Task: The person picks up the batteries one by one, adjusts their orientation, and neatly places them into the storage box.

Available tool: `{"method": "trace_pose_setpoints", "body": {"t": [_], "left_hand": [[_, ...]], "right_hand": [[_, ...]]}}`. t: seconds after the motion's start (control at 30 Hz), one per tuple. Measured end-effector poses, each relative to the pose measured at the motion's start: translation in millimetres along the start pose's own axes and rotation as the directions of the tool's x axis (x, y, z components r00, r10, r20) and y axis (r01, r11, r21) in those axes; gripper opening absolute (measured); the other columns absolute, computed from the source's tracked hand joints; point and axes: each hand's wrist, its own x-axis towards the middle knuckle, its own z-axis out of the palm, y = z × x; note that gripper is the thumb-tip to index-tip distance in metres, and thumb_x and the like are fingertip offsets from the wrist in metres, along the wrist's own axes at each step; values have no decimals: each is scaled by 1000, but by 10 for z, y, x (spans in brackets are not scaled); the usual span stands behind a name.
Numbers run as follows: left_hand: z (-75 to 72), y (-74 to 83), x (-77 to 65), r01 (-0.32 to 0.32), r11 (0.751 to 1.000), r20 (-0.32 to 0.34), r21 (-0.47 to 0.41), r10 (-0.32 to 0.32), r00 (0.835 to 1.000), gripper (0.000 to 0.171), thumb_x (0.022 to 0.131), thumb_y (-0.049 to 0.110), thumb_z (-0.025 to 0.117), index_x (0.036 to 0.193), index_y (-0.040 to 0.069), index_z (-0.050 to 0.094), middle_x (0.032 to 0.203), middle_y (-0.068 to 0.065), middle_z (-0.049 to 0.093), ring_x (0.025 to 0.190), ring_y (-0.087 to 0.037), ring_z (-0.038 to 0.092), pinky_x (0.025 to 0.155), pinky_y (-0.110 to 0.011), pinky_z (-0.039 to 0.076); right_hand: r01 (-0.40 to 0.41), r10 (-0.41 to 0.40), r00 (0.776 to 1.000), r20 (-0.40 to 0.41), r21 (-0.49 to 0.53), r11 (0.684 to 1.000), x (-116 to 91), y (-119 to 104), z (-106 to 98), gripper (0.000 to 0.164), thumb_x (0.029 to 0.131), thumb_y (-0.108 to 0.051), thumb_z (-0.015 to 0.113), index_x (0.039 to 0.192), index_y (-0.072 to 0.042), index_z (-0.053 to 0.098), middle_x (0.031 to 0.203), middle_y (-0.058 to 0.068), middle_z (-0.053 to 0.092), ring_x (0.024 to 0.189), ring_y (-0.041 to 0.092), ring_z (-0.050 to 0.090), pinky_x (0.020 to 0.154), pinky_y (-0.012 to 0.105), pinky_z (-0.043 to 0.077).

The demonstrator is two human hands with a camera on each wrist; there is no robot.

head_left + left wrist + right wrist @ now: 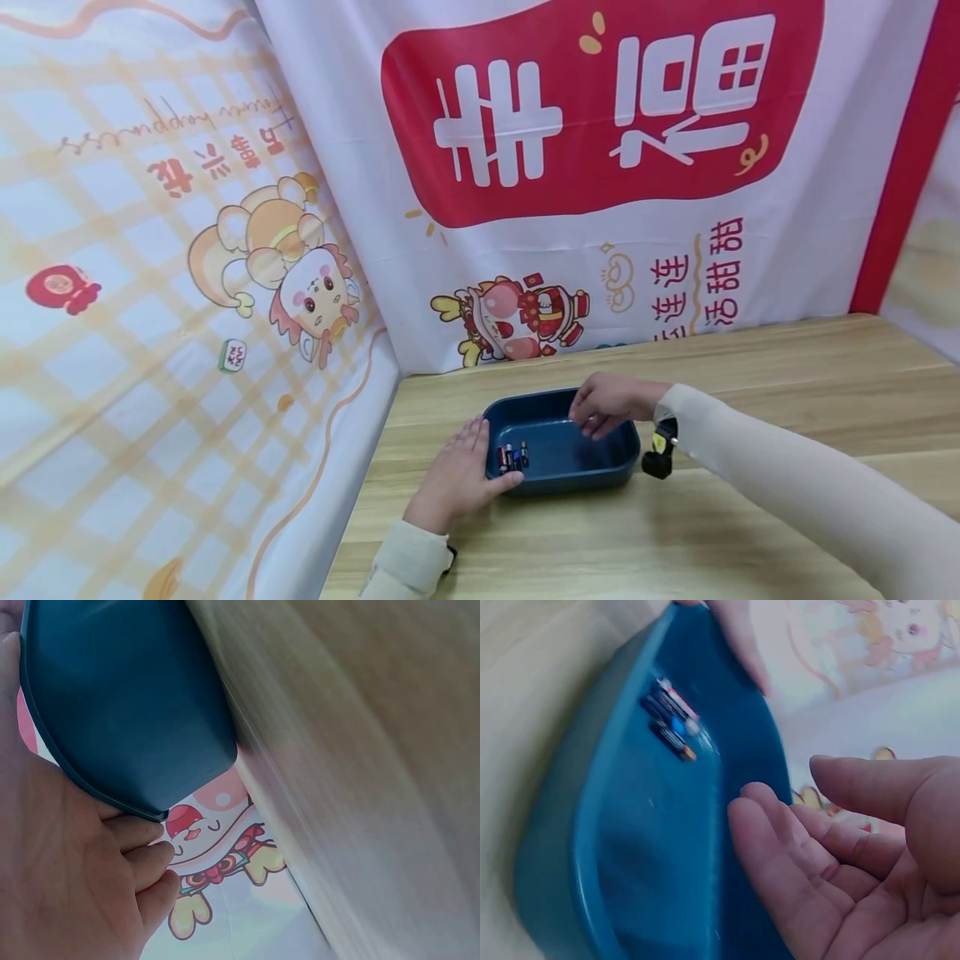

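Observation:
A dark blue rectangular plastic basin (566,482) stands on the wooden table, also large in the right wrist view. Several small batteries (512,457) lie together inside it near its left end; in the right wrist view the batteries (673,720) look blurred. My left hand (457,475) rests against the basin's left end, its fingers along the outside and its thumb along the front rim. Over the right part of the basin hovers my right hand (611,403). Its fingers are loosely bent, and the right wrist view shows nothing between the thumb and fingers.
The wooden tabletop (750,533) extends to the right and in front of the basin. Printed cloth hangs behind it, with a red panel (600,108), and another patterned cloth (150,333) hangs along the left side. A small black device (660,450) is strapped at the right wrist.

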Motion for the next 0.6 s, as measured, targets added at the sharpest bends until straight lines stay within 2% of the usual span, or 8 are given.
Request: {"method": "trace_pose_setpoints", "body": {"t": [0.3,0.6], "left_hand": [[18,6,2,7,1000,13,-7,-7,1000,110,83,83,37,154,2,19,159,-13,19,146,-28,14,116,-43,17],[14,15,-2,6,1000,2,-11,-6,1000,109,83,82,39,154,1,20,159,-14,20,146,-28,15,116,-44,17]], "right_hand": [[-7,10,1000,-29,96,995,-224,207,-464,20,95,-10,62,109,4,62,102,22,62,82,26,66,73,40,58],[-8,14,997,-71,85,996,-484,341,-898,26,95,-11,61,114,6,58,107,22,59,90,28,65,80,42,56]]}}
